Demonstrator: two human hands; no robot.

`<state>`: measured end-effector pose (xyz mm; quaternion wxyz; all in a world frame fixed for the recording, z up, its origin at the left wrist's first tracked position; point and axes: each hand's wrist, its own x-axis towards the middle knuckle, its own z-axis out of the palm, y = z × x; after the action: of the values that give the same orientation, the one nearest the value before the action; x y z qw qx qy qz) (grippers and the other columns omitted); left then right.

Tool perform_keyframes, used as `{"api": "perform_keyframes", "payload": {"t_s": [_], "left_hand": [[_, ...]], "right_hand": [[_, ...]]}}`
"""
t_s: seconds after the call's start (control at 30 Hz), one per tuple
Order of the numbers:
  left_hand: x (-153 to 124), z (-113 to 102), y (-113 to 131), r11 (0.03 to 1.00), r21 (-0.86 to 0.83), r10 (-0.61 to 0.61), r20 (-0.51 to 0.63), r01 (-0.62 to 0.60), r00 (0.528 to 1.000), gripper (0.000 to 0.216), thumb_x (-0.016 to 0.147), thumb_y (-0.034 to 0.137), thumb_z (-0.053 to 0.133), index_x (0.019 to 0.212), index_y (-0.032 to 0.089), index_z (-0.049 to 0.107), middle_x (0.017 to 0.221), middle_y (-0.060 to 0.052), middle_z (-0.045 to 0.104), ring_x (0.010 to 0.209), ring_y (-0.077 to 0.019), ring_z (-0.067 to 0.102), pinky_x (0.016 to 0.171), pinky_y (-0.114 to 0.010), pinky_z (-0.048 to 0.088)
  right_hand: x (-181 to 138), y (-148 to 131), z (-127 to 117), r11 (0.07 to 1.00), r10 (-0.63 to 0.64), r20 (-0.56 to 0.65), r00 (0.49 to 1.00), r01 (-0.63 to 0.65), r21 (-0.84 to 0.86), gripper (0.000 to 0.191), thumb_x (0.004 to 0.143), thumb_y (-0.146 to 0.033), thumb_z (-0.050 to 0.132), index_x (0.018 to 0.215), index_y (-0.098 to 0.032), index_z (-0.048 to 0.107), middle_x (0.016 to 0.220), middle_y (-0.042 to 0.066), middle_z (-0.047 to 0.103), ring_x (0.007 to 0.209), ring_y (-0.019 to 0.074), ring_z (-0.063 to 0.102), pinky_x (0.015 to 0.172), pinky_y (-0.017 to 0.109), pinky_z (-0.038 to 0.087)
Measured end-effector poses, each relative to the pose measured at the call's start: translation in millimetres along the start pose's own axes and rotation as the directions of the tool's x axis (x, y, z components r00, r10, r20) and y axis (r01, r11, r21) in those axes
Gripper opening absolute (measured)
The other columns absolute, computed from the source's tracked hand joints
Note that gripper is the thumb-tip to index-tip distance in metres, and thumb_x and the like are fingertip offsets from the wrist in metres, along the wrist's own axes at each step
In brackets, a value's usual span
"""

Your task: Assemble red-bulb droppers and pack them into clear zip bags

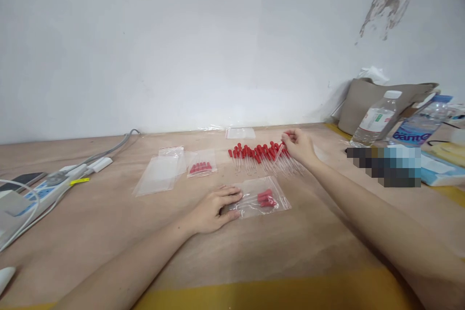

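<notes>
My left hand (214,209) rests on the wooden table (254,261), its fingers holding the open edge of a clear zip bag (262,198) that has a few red-capped droppers inside. My right hand (298,146) reaches to the far right end of a row of several red-capped glass droppers (259,155) and pinches one dropper (279,152) between its fingertips. To the left lie a filled bag of droppers (202,165) and a stack of empty clear bags (160,175).
Another empty bag (240,132) lies near the wall. A power strip with cables (54,186) sits at the left. Two water bottles (376,118) and a beige bag (363,101) stand at the right, beside a blurred patch.
</notes>
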<state>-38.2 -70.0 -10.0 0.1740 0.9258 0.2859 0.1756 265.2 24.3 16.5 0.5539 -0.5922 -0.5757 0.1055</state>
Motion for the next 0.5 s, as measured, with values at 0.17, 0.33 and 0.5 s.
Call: {"api": "perform_keyframes", "payload": {"t_s": [0.17,0.33,0.5], "left_hand": [[0,-1,1,1.0,0.002,-0.007,0.002,0.007,1.0,0.044,0.083,0.041,0.047,0.125,0.025,0.045,0.13,-0.005,0.045,0.121,-0.0212,0.039,0.102,-0.042,0.03],[0,-2,3,1.0,0.008,-0.03,0.011,0.03,0.999,0.045,0.084,0.041,0.046,0.125,0.025,0.045,0.131,-0.005,0.044,0.122,-0.0204,0.038,0.102,-0.041,0.031],[0,-2,5,1.0,-0.007,-0.025,0.005,0.025,1.0,0.044,0.083,0.04,0.047,0.125,0.025,0.045,0.13,-0.005,0.045,0.121,-0.0215,0.039,0.101,-0.042,0.032]], "right_hand": [[-42,6,-35,0.901,0.227,0.027,0.974,-0.22,0.375,0.023,0.067,-0.037,0.063,0.076,-0.02,0.051,0.059,-0.002,0.057,0.047,0.009,0.051,0.046,0.021,0.042],[-71,11,-34,0.793,0.331,0.151,0.932,-0.361,0.49,0.025,0.064,-0.034,0.068,0.074,-0.018,0.051,0.057,-0.002,0.058,0.048,0.0087,0.054,0.048,0.02,0.047],[-83,4,-22,0.664,0.41,0.246,0.878,-0.473,0.579,0.024,0.064,-0.027,0.07,0.074,-0.019,0.05,0.058,-0.001,0.06,0.051,0.0103,0.059,0.052,0.022,0.053]]}}
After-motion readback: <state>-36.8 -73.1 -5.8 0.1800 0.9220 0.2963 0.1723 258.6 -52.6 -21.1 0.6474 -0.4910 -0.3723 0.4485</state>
